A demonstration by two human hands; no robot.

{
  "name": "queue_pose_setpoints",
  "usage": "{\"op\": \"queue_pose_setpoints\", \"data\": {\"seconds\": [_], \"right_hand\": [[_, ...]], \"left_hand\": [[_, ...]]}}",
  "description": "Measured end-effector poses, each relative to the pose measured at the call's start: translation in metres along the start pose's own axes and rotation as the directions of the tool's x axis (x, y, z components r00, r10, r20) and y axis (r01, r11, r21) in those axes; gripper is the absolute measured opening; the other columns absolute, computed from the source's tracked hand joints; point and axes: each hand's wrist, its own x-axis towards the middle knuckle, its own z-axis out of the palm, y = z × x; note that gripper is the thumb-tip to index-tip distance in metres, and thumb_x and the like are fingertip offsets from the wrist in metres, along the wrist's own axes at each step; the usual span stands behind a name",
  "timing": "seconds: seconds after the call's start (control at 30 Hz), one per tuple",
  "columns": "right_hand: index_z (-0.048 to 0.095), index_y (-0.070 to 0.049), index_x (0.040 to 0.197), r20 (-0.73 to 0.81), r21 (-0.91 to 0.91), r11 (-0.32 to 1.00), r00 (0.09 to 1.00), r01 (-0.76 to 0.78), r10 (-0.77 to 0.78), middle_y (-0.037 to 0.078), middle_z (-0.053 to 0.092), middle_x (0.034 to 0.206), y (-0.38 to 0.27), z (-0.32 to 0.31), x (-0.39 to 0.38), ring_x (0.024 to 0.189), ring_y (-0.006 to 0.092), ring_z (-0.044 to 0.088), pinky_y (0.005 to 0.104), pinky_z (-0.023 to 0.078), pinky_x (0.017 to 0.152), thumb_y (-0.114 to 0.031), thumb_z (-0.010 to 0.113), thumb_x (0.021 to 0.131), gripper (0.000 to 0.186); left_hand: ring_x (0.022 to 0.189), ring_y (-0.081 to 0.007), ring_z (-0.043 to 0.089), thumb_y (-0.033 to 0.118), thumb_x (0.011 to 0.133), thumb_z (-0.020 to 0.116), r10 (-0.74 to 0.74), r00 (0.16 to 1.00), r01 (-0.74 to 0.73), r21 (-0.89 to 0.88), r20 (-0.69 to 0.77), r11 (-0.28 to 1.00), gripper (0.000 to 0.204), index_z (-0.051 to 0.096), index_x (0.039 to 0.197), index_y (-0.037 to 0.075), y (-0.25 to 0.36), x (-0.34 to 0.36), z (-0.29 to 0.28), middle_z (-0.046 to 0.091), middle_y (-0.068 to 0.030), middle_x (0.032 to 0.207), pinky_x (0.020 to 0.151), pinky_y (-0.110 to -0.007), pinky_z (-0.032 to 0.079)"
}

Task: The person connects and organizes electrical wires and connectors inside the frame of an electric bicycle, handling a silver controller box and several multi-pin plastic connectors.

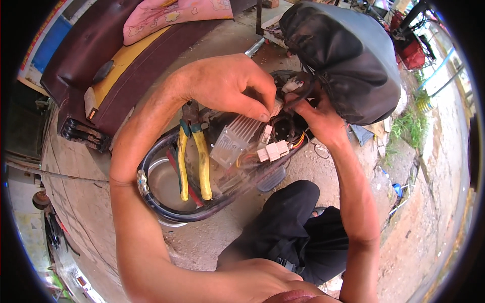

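Note:
My left hand (pixel 235 88), fingers curled in a pinch, is over a finned silver module (pixel 228 146) at a small pale piece (pixel 277 106), partly hidden by the fingers. My right hand (pixel 321 121) is closed around dark wiring (pixel 298 96) beside the black padded seat (pixel 341 60), its fingertips partly hidden. White plug connectors (pixel 273 150) and coloured wires (pixel 299 139) lie below the hands. Yellow-handled cutting pliers (pixel 204 169) rest left of the module on the vehicle's body, inside a curved black tube (pixel 189 216).
A maroon padded bench (pixel 65 65) with a pink floral cushion (pixel 151 20) stands at upper left. A red and black machine (pixel 411 53) is at upper right. Grass (pixel 419 106) and scattered debris lie on the dusty floor (pixel 394 237) at right. My bent leg (pixel 273 222) is below the vehicle.

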Motion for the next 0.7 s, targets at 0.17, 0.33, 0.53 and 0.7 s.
{"op": "queue_pose_setpoints", "data": {"seconds": [0.17, 0.33, 0.53, 0.7], "right_hand": [[0.069, -0.001, 0.120, 0.062, 0.191, 0.975, 0.993, -0.114, 0.103, 0.006, 0.073, 0.112, -0.002, 0.014, 0.012, 0.103, 0.0138, 0.066, 0.0301, 0.052, 0.093, -0.021, 0.074, 0.099, 0.029], [0.070, -0.003, 0.121, -0.225, 0.101, 0.981, 0.965, 0.162, -0.136, 0.002, 0.070, 0.106, 0.024, 0.005, 0.026, 0.095, 0.0119, 0.062, 0.0295, 0.051, 0.088, -0.032, 0.074, 0.101, 0.035], [0.070, -0.006, 0.120, -0.265, 0.259, 0.957, 0.962, 0.133, -0.062, 0.002, 0.069, 0.110, 0.041, 0.000, 0.022, 0.099, 0.0128, 0.062, 0.0304, 0.051, 0.090, -0.028, 0.074, 0.101, 0.030], [0.071, -0.006, 0.120, -0.182, 0.360, 0.932, 0.983, 0.042, 0.026, 0.002, 0.070, 0.109, 0.036, -0.009, 0.015, 0.097, 0.0129, 0.063, 0.0297, 0.051, 0.084, -0.026, 0.074, 0.100, 0.028]], "left_hand": [[0.086, -0.0284, 0.071, 0.014, 0.088, 0.080, 0.027, 1.000, -0.027, 0.042, -0.003, 0.999, 0.017, 0.075, 0.098, 0.001, 0.001, -0.001, 0.003, 0.073, -0.0123, 0.090, 0.077, -0.039, 0.053], [0.080, -0.0290, 0.071, 0.013, 0.088, 0.078, 0.046, 0.997, -0.036, 0.136, -0.069, 0.990, 0.014, 0.074, 0.093, 0.001, 0.005, -0.001, 0.003, 0.072, -0.0119, 0.082, 0.073, -0.040, 0.053], [0.067, -0.0205, 0.066, 0.020, 0.085, 0.082, -0.136, 0.972, 0.178, 0.229, -0.190, 0.957, 0.024, 0.070, 0.086, 0.000, -0.002, -0.005, -0.004, 0.068, -0.0101, 0.073, 0.064, -0.036, 0.051], [0.058, -0.0113, 0.047, 0.027, 0.084, 0.085, -0.264, 0.914, 0.359, 0.313, -0.309, 0.879, 0.037, 0.061, 0.076, 0.001, -0.002, 0.007, 0.002, 0.053, -0.0056, 0.062, 0.054, -0.033, 0.039]]}}
